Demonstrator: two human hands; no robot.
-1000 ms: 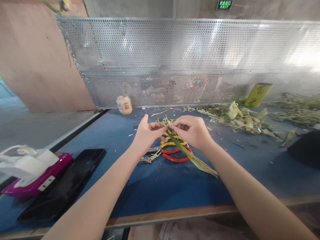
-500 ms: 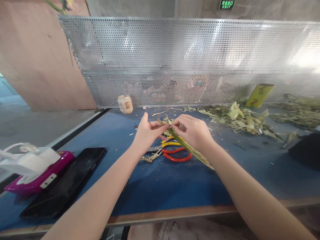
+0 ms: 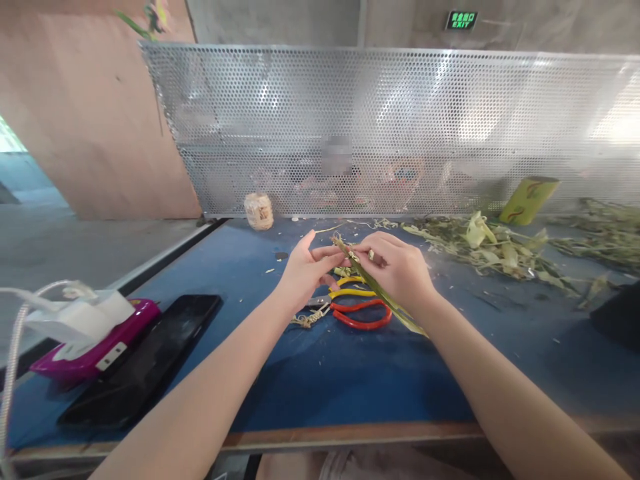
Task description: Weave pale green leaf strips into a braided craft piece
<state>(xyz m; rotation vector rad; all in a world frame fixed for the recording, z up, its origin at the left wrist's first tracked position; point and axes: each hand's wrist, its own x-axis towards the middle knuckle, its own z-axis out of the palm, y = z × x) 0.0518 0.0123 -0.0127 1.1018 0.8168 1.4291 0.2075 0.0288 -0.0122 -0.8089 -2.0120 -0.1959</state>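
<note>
Between my two hands is a long green strip of dried leaf [image 3: 383, 293], slanting from my fingertips down toward my right wrist. My left hand [image 3: 307, 270] pinches near its upper end, thumb raised apart. On the other side, my right hand [image 3: 395, 263] has its fingers closed on the strip. Below them lie scissors [image 3: 363, 315] with one red and one yellow handle, their blades partly hidden. A short braided piece of plant fibre [image 3: 311, 315] rests by the blades. Small leaf scraps [image 3: 345, 271] show beneath my fingers.
A phone [image 3: 145, 360] and a magenta power strip [image 3: 95, 353] with white chargers lie at left. A roll of pale cord [image 3: 259, 211] stands before the perforated metal screen [image 3: 300, 100]. Dried leaves [image 3: 505, 250] and a yellow-green container [image 3: 530, 200] are at right.
The view has shifted slightly, so everything sits a little lower and to the right. My fingers have moved a bit along the leaf strip, and its upper end shows more.
</note>
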